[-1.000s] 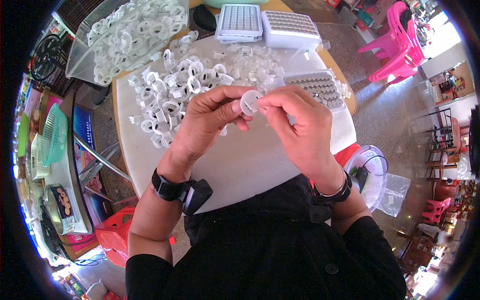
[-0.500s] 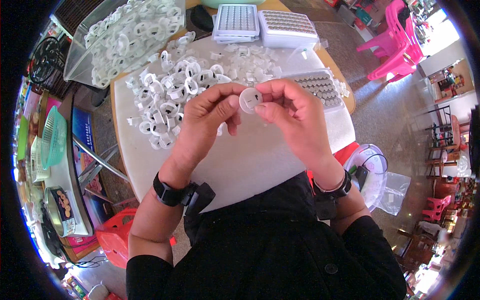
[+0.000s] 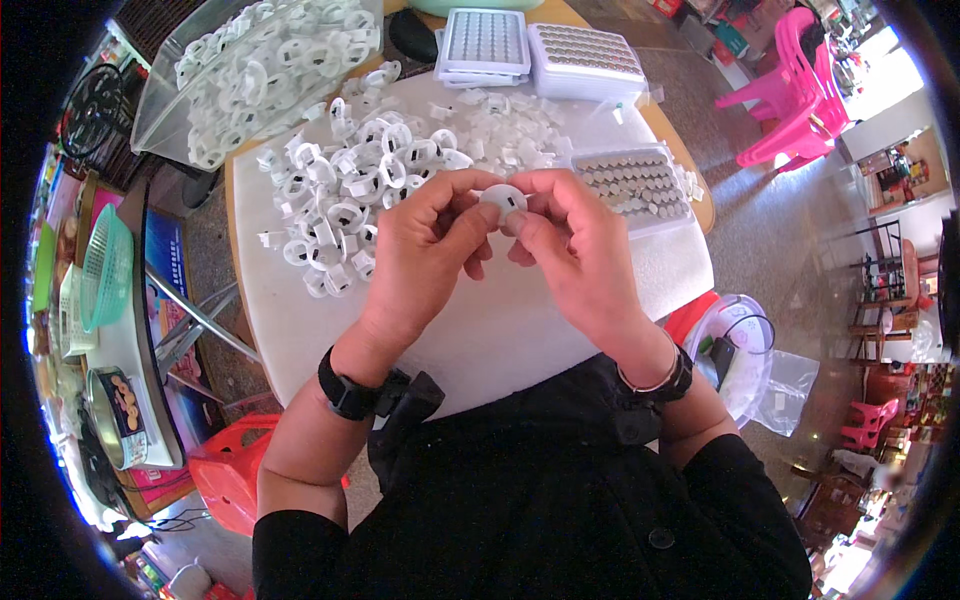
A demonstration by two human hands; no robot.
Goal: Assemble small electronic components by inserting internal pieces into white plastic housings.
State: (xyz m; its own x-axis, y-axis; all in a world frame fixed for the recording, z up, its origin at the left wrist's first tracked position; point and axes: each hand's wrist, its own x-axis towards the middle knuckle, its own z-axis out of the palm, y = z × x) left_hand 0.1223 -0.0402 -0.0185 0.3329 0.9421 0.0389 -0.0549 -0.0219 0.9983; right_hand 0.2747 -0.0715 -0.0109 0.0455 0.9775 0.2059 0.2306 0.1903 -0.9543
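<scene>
Left hand (image 3: 425, 255) and right hand (image 3: 575, 250), fingers of both pinched on one small white plastic ring (image 3: 502, 202) at frame centre above the white worktop (image 3: 520, 330); best held level, pressed squarely, loose rings (image 3: 350, 200) lying upper left.

White table (image 3: 520, 330), round-edged, bare in the near half. On it: heap of white plastic rings (image 3: 350, 190) at left-centre, scatter of small clear bits (image 3: 520, 130) behind, tray of round cells (image 3: 635, 185) at right, two more trays (image 3: 540, 45) at far edge, clear bag of rings (image 3: 260, 70) at far left.
</scene>
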